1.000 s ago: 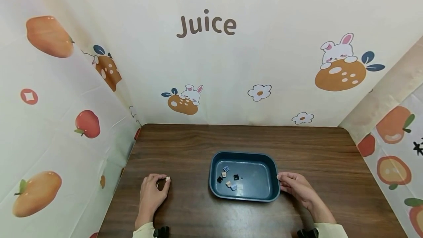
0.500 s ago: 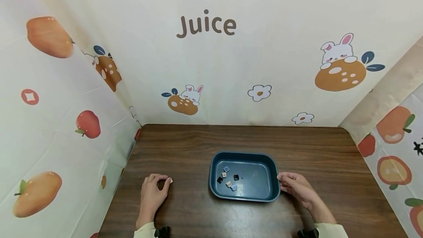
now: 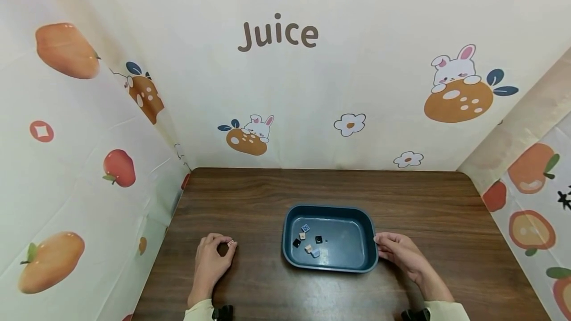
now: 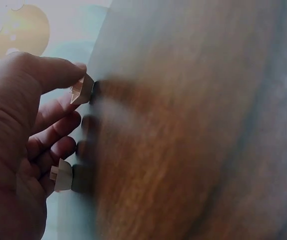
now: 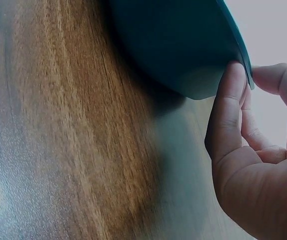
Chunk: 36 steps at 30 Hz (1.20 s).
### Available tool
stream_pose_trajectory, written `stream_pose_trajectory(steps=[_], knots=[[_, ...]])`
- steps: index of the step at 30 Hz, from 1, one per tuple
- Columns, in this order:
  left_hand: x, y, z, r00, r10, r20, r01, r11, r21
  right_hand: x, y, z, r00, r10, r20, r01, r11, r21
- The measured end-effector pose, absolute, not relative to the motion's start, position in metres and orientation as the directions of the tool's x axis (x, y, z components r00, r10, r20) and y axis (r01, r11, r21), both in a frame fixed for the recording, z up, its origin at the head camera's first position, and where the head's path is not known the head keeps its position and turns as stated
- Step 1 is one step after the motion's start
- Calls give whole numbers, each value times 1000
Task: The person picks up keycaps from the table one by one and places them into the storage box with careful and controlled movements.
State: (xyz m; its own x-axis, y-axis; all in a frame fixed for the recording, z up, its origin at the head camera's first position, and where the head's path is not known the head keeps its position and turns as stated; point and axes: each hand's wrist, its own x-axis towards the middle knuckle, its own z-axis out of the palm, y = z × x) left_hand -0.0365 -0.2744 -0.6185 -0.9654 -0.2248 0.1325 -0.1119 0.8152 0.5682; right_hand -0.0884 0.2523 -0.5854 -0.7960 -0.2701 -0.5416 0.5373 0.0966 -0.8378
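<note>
Between thumb and forefinger, my left hand [image 3: 211,264] pinches a small beige toy brick [image 4: 85,90] low over the table, left of the tray. A second beige brick [image 4: 62,176] sits under that hand in the left wrist view, close to its curled fingers; the head view hides it. At the tray's right end, my right hand [image 3: 401,256] pinches the rim of the dark blue tray [image 3: 352,268] with thumb and fingers. Inside the tray's left half lie several small bricks: light blue [image 3: 315,252], beige [image 3: 308,248] and black [image 3: 318,239].
The brown wooden table [image 3: 250,192] reaches back to a printed cloth wall [image 3: 303,83]. More printed cloth [image 3: 80,202] hangs along the left side and the right side [image 3: 531,202]. A dark speck [image 3: 326,240] shows on the tray floor.
My left hand has shifted slightly to the right with the pinched brick, which now shows less in the head view. My right hand and the tray have stayed where they were.
</note>
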Motion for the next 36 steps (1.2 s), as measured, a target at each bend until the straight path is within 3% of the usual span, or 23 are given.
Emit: stream_pose_trajectory(steps=[14, 36], knots=[[-32, -275, -613, -975, -223, 24, -171, 809, 562, -89, 252, -584, -800, -267, -537, 531, 100, -841], [-37, -264, -600, -973, -217, 75, -132, 796, 591, -88, 252, -582, -810, -285, -512, 509, 90, -856]])
